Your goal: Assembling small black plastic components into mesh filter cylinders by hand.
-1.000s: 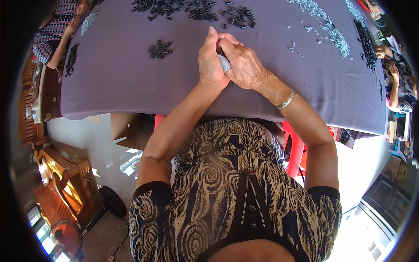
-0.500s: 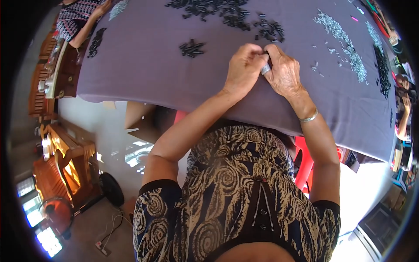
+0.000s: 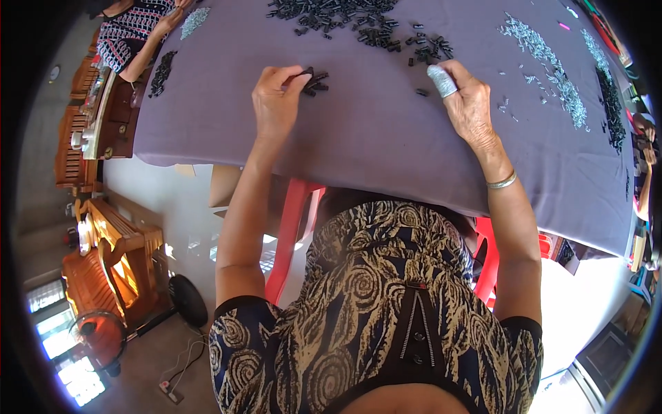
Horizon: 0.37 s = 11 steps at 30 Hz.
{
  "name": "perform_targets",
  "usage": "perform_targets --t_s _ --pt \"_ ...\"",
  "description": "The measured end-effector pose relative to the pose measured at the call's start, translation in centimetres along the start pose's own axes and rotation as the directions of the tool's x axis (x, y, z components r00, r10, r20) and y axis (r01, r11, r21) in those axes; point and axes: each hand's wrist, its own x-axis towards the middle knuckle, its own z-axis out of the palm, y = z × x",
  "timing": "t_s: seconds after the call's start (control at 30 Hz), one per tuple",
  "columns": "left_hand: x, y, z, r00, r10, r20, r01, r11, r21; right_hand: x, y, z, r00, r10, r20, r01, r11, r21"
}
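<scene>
My left hand (image 3: 274, 99) rests on the purple tablecloth (image 3: 386, 145) with its fingertips pinching a small black part at the edge of a little cluster of black parts (image 3: 315, 80). My right hand (image 3: 466, 102) lies palm down further right, fingers loosely spread, its forefinger wrapped in a silvery finger cover (image 3: 441, 80). A single black part (image 3: 421, 92) lies just left of that finger. Small silver pins (image 3: 514, 103) are scattered to its right.
A large heap of black parts (image 3: 338, 14) spreads along the far side, and long strips of silver pins (image 3: 545, 55) and black parts (image 3: 610, 96) run at the right. Another person's arm (image 3: 148, 48) works at the far left corner. Red plastic chair legs (image 3: 289, 228) stand under the table.
My two hands, pressed together over one piece before, have separated: the left went to the small black cluster, the right moved out to the right. The view has tilted further over the table.
</scene>
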Motion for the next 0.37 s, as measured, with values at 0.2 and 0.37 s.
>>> perform_targets --t_s 0.2,0.37 --pt "0.6 -1.7 -0.1 0.998 0.058 0.026 -0.061 0.991 0.122 0.2 2.1 -1.4 0.985 0.102 -0.136 -0.082 0.985 0.15" --pt "0.7 0.7 0.7 0.996 0.074 -0.052 -0.07 0.995 0.074 1.7 5.7 -4.5 0.912 0.369 0.179 -0.401 0.708 0.582"
